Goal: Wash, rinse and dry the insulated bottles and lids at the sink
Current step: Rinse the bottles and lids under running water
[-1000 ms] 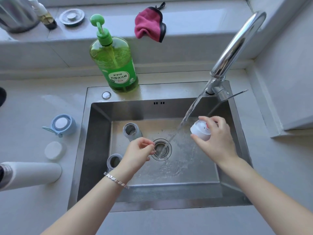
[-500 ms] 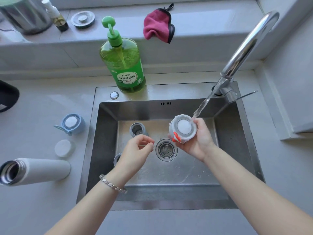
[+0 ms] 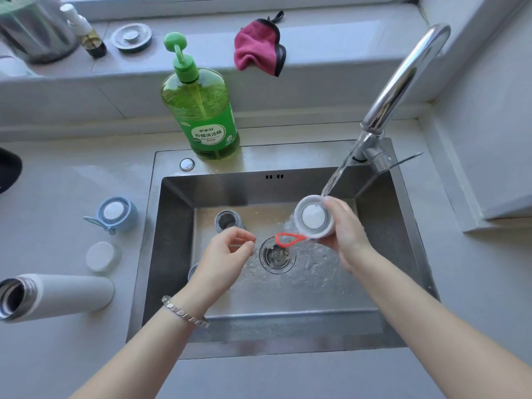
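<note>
My right hand (image 3: 349,228) holds a white lid (image 3: 313,216) with a red loop strap under the running tap stream, its inside facing me. My left hand (image 3: 227,253) hovers over the sink (image 3: 172,226) left of the drain (image 3: 277,254), fingers loosely curled, nothing visible in it. Two open bottles stand in the basin: one (image 3: 227,221) at the back left, another (image 3: 193,271) mostly hidden behind my left wrist. A white bottle (image 3: 57,295) lies on the counter at left. A blue lid (image 3: 113,214) and a white lid (image 3: 102,256) rest beside the sink.
A green dish soap pump bottle (image 3: 204,110) stands on the sink's back rim. The chrome faucet (image 3: 397,84) rises at right, water flowing. A pink cloth (image 3: 259,48) hangs on the sill, with a metal drain stopper (image 3: 131,36), a small bottle (image 3: 86,31) and a steel pot (image 3: 31,27).
My right hand has turned the lid from side-on to face up and shifted it under the stream; the red strap now hangs out to the left. My left hand stayed near the drain.
</note>
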The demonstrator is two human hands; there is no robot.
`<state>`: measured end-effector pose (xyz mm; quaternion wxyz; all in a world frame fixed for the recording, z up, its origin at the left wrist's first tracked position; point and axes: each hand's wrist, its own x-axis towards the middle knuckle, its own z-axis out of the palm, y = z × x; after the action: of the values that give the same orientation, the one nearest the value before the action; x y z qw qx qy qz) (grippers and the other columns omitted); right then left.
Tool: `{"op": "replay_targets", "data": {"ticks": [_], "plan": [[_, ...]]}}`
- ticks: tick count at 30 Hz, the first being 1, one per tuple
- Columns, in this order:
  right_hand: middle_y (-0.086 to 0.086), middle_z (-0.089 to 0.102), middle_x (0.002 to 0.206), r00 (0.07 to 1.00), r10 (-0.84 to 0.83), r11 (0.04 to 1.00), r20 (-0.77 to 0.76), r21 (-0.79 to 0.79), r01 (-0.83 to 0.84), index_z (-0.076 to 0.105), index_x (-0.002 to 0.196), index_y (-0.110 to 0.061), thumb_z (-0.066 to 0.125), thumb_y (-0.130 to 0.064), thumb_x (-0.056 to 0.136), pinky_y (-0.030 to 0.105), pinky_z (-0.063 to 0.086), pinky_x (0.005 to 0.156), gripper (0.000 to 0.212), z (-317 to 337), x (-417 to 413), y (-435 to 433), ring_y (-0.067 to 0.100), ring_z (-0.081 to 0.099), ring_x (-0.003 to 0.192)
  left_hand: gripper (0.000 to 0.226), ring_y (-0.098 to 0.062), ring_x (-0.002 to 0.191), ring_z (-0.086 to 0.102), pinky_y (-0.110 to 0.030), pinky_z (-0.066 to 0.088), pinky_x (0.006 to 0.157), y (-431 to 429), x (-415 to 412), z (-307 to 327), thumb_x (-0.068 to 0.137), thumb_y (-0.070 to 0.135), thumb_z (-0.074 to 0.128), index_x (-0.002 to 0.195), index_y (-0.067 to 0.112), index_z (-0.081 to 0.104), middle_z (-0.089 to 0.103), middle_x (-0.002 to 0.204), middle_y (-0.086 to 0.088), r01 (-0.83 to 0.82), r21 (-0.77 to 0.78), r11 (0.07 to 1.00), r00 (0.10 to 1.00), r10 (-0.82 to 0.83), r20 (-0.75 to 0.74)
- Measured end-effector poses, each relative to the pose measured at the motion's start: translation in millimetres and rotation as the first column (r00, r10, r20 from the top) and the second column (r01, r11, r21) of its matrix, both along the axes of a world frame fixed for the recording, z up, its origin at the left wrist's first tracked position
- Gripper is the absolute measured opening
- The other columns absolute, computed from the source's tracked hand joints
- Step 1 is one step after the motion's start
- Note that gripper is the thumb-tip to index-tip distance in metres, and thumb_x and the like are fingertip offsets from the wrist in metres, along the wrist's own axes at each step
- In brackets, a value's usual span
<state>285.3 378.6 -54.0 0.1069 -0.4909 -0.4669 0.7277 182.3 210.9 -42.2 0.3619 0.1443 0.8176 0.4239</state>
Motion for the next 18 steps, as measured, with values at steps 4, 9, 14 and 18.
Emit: {"op": "replay_targets", "data": {"ticks": [4,9,14,18], "plan": [[-0.002,0.05,0.111,0.923,0.256,0.733,0.289,0.564,-0.38,0.055,0.112,-0.024,0.071,-0.024,0.077,0.014,0.039,0.079,0.038,0.4,19.0,-4.5,0.011,0.049,0.099,0.02,-0.016,0.084,0.064,-0.027,0.048,0.074,-7.5,0.8,1.5,0.089,0.007,0.056,0.079,0.023,0.061,0.066,0.085,0.001,0.019,0.008,1.0,1.0,-0.019,-0.018],[0.005,0.057,0.118,0.766,0.372,0.115,0.524,0.793,-0.598,0.055,0.124,-0.01,0.074,-0.034,0.062,0.034,0.047,0.086,0.07,0.2,42.6,-22.7,0.025,0.053,0.106,0.015,-0.016,0.086,0.065,-0.031,0.051,0.077,-30.3,9.5,1.1,0.088,0.011,0.058,0.082,0.024,0.063,0.067,0.088,0.002,0.031,-0.033,0.999,0.999,-0.031,-0.02],[0.006,0.061,0.114,0.723,0.416,-0.009,0.551,0.798,-0.603,0.057,0.122,-0.006,0.078,-0.035,0.054,0.039,0.056,0.078,0.076,4.8,46.7,-48.5,0.026,0.056,0.105,0.021,-0.012,0.081,0.064,-0.028,0.053,0.08,-58.7,26.9,11.4,0.081,0.01,0.069,0.089,0.027,0.061,0.067,0.096,-0.001,0.001,0.012,1.0,0.999,-0.002,0.054],[0.005,0.062,0.114,0.683,0.564,-0.048,0.465,0.844,-0.535,0.055,0.123,-0.009,0.076,-0.04,0.053,0.03,0.05,0.084,0.079,15.7,24.9,-91.2,0.017,0.048,0.106,0.048,0.0,0.092,0.062,-0.013,0.05,0.077,-80.7,37.7,27.1,0.075,0.015,0.076,0.108,0.038,0.051,0.061,0.107,0.008,0.006,0.119,0.993,0.996,-0.016,0.089]]}}
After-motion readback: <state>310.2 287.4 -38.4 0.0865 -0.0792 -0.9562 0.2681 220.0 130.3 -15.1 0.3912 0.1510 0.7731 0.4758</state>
